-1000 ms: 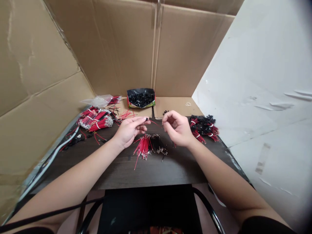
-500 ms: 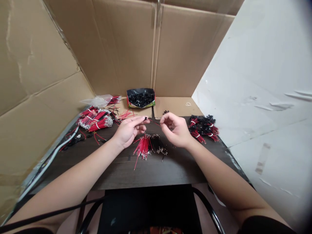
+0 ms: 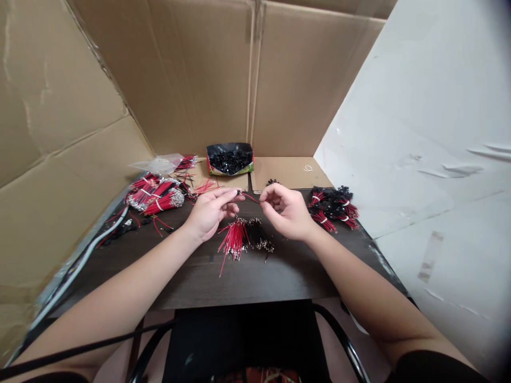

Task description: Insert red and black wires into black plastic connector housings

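Observation:
Between finger and thumb of my left hand (image 3: 209,215) is a small black connector (image 3: 238,192), partly covered by the fingertips. Thin red and black wires (image 3: 250,198) run from it to my right hand (image 3: 288,213), whose thumb and index finger pinch their far end. Below the hands, loose red wires (image 3: 235,236) with metal ends lie fanned on the dark table, beside a pile of black wires (image 3: 257,234). A few black connector pieces (image 3: 272,182) show just behind my right hand.
An open box of black connectors (image 3: 230,161) stands at the back. Tied bundles of red wires (image 3: 157,196) lie at left, near a clear plastic bag (image 3: 159,163). Tied bundles with black connectors (image 3: 334,207) lie at right. Cardboard walls (image 3: 199,74) close in the table (image 3: 239,287).
My right hand has shifted slightly to the left. The red wire between my hands shows more clearly and bends a little more. My left hand keeps its grip.

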The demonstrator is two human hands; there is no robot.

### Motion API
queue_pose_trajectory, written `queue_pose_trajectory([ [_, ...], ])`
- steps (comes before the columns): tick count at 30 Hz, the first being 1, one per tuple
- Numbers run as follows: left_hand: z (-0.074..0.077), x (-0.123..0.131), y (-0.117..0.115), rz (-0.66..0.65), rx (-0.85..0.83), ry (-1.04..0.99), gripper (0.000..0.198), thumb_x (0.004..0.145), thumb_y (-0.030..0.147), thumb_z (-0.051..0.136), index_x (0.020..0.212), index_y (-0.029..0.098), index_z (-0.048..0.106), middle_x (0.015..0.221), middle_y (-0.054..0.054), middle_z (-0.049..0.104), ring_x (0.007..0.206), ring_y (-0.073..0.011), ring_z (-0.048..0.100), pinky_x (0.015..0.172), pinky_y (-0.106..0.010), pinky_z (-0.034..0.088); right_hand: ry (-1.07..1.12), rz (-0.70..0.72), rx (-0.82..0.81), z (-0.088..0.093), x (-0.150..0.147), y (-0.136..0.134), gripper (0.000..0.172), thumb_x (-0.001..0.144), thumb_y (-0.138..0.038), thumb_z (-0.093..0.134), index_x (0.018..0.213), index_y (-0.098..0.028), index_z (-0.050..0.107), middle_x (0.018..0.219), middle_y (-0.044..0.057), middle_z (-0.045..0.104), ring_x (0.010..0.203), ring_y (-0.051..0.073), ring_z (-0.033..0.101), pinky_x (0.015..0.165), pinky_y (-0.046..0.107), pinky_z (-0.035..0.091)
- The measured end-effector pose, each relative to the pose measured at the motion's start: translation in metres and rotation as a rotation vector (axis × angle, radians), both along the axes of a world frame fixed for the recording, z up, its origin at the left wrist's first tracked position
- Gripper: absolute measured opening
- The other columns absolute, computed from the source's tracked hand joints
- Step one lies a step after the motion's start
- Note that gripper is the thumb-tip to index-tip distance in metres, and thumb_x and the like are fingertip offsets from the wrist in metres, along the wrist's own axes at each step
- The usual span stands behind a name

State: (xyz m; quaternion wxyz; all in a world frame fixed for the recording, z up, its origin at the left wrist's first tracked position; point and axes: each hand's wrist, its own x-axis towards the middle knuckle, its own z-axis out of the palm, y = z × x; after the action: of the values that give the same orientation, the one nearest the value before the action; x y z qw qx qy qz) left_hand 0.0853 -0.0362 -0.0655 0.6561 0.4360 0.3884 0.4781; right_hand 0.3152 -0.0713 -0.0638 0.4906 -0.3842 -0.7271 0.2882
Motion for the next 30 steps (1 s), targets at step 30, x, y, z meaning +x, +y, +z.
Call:
queue_pose_trajectory([
  [30, 0.0, 0.003, -0.004, 0.015, 0.07, 0.104, 0.034, 0.082, 0.037, 0.091, 0.106, 0.013, 0.084, 0.104, -0.015, 0.082, 0.071, -0.0151, 0.069, 0.062, -0.027, 0.054, -0.506, -0.19, 0.56, 0.005, 0.007, -0.004, 0.022, 0.109, -0.011, 0.051, 0.121, -0.019, 0.068, 0.106, 0.009, 0.076, 0.092, 0.021, 0.071, 0.08, 0.036, 0.058],
])
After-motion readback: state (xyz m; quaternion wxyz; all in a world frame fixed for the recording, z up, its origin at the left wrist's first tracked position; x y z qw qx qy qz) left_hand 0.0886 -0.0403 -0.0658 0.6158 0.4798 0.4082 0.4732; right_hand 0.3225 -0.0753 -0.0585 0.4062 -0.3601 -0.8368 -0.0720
